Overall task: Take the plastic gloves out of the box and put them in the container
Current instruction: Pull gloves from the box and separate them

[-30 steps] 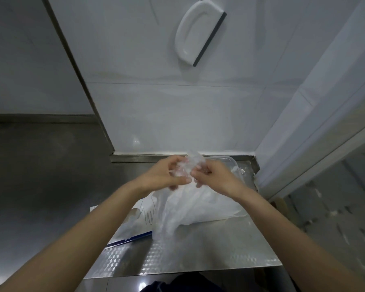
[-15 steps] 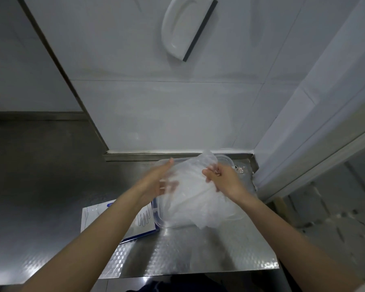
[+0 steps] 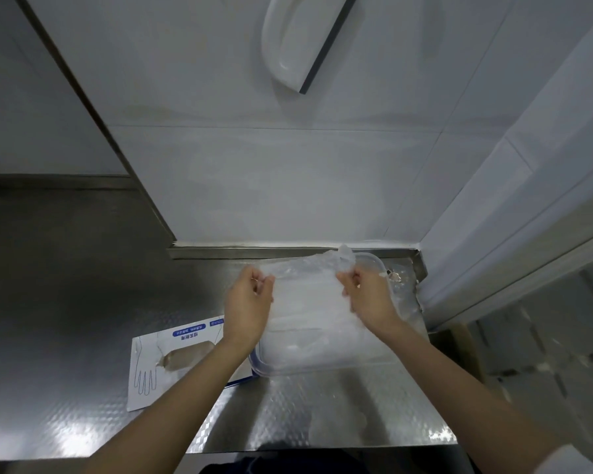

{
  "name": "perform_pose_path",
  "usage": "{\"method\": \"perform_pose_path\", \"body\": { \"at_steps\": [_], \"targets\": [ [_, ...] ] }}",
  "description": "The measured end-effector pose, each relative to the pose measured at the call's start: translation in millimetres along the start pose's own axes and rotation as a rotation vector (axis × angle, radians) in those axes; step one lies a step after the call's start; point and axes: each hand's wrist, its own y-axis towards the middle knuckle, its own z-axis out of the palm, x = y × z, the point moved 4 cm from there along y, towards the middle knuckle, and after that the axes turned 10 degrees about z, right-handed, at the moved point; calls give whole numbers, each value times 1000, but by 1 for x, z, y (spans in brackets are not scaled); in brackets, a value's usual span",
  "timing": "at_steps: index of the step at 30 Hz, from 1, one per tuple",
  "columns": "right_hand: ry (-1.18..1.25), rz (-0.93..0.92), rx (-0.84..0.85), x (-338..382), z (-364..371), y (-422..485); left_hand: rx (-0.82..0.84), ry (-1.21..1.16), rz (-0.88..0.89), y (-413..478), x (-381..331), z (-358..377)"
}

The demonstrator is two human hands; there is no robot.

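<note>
A stack of clear plastic gloves (image 3: 308,302) is spread flat over the clear rectangular container (image 3: 274,369) on the steel counter. My left hand (image 3: 249,309) pinches the far left edge of the gloves. My right hand (image 3: 368,297) grips their far right corner, where a bunched tip sticks up. The white and blue glove box (image 3: 172,357) lies flat to the left of the container, its oval opening facing up, partly under my left forearm.
The steel counter (image 3: 322,415) ends at a front edge near my body and at a raised lip on the right. A tiled wall rises right behind the container. A white squeegee (image 3: 302,39) hangs on that wall. Small clear scraps (image 3: 394,276) lie at the back right corner.
The gloves were bunched between both hands above the counter. They have since been spread out wide and lowered flat over the container, my hands moving apart to their two far corners.
</note>
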Motion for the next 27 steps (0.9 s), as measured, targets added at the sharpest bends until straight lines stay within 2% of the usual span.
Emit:
{"method": "perform_pose_path", "body": {
  "at_steps": [4, 7, 10, 11, 13, 15, 17, 19, 20, 22, 24, 25, 27],
  "targets": [
    [-417, -11, 0, -17, 10, 9, 115, 479, 184, 1, -8, -1],
    [-491, 30, 23, -21, 18, 9, 186, 594, 354, -2, -23, 7],
    [-474, 73, 45, -23, 19, 7, 461, 657, 610, -15, -27, 33],
    [-474, 76, 45, -23, 18, 7, 572, 717, 637, -17, -21, 41],
    [-436, 106, 58, -21, 12, 5, 747, 881, 575, -17, -2, 52],
    [-384, 134, 47, -12, 2, 2, 845, 1014, 528, -17, 9, 57],
    [-410, 24, -126, 4, -11, -3, 898, 1090, 525, -17, 15, 62],
    [-370, -216, -317, 26, -19, -19, 914, 1112, 520, -17, 16, 67],
    [-335, -350, -308, 36, -17, -29, 908, 1114, 521, -17, 15, 68],
    [-392, -561, -93, 46, 2, -46, 884, 1115, 527, -15, 15, 71],
    [-630, -655, 152, 38, 30, -48, 869, 1123, 526, -14, 16, 73],
    [-733, -661, 214, 29, 39, -42, 871, 1135, 525, -14, 18, 74],
    [-887, -559, 259, 11, 46, -22, 900, 1185, 519, -13, 21, 74]
  ]
}}
